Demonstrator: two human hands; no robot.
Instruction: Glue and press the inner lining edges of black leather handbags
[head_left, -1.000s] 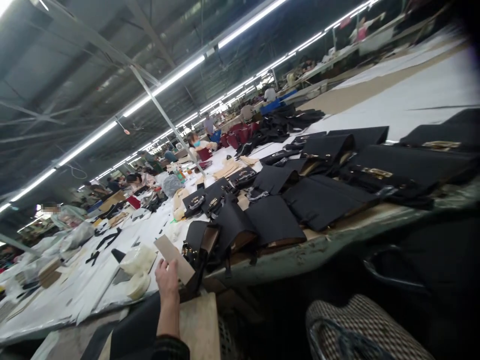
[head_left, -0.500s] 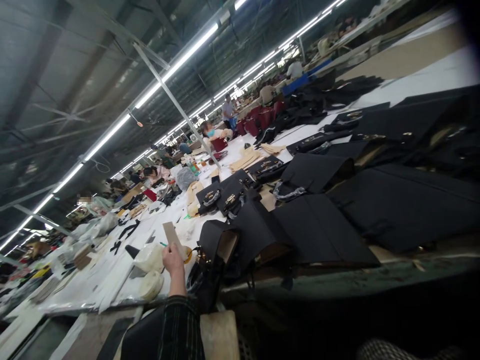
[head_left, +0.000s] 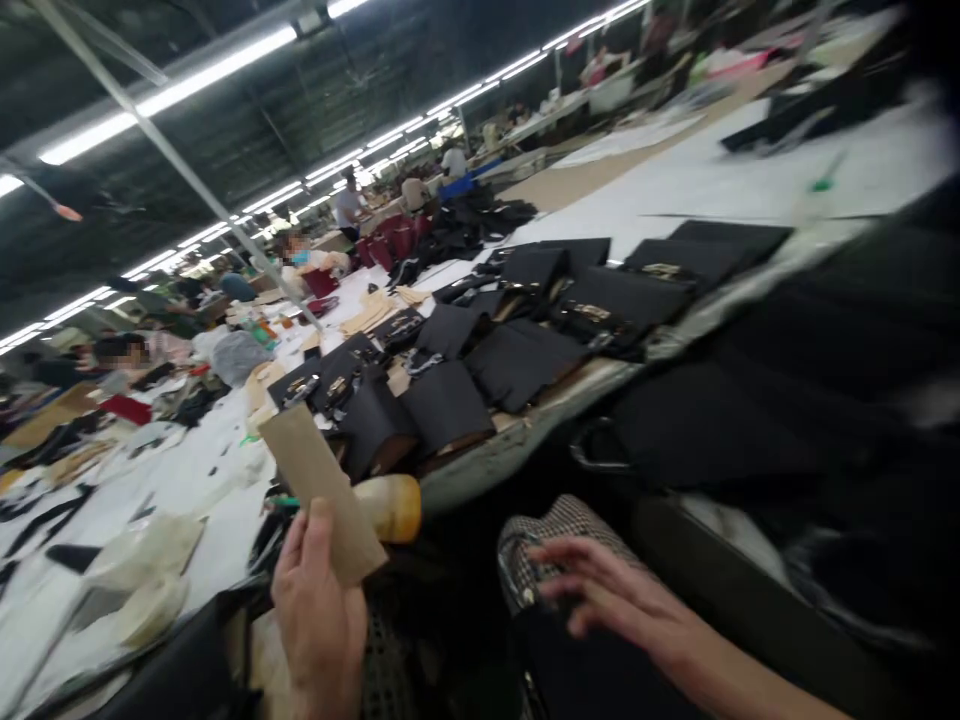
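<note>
Head view: I see a long white table (head_left: 645,190) slanting up to the right.
Left hand (head_left: 319,605): it grips a flat tan strip (head_left: 315,470), thumb on the front.
Tan strip: it tilts, up in front of the table's near edge.
Yellow-capped jar (head_left: 390,508): it is tipped sideways behind the tan strip, by the table's near edge. I cannot tell if my left hand holds it too.
Right hand (head_left: 607,590): open, fingers apart and blurry, on my side of the table. I cannot tell if it touches the checked cloth (head_left: 577,525) near it.
Black bags (head_left: 446,410): they lie in a bunch along the table's near edge.
Dark red bags (head_left: 390,243): they sit at the table's far side.
Person in a blue mask (head_left: 319,262): across the table.
</note>
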